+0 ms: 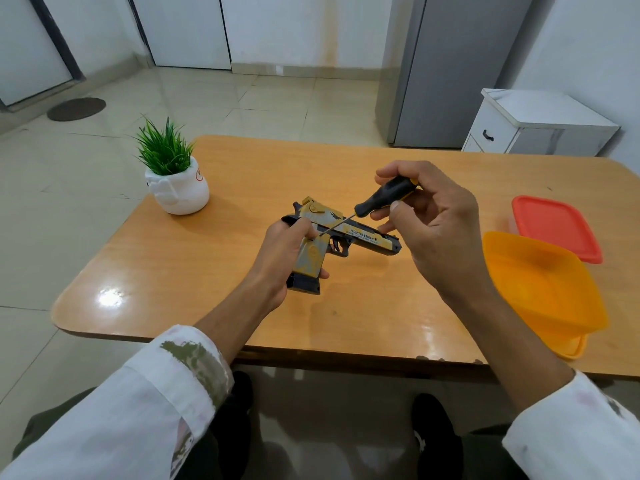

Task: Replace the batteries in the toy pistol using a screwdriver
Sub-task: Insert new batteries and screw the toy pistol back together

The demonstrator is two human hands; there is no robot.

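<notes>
While the left hand [280,251] wraps its fingers around the handle of a yellow and black toy pistol [367,237], the right hand [436,223] pinches a screwdriver [384,197] by its black handle. The pistol is at the middle of a wooden table [207,289], barrel pointing right; whether its base touches the tabletop cannot be told. The screwdriver slants down to the left, and its thin metal tip meets the side of the pistol at the top of the handle, just beside the left thumb. A small green potted plant [176,188] in a white pot stands at the table's far left. At the right edge sits an orange tub [540,289], with a red-lidded box [557,226] just behind it. White sleeves cover both forearms.
</notes>
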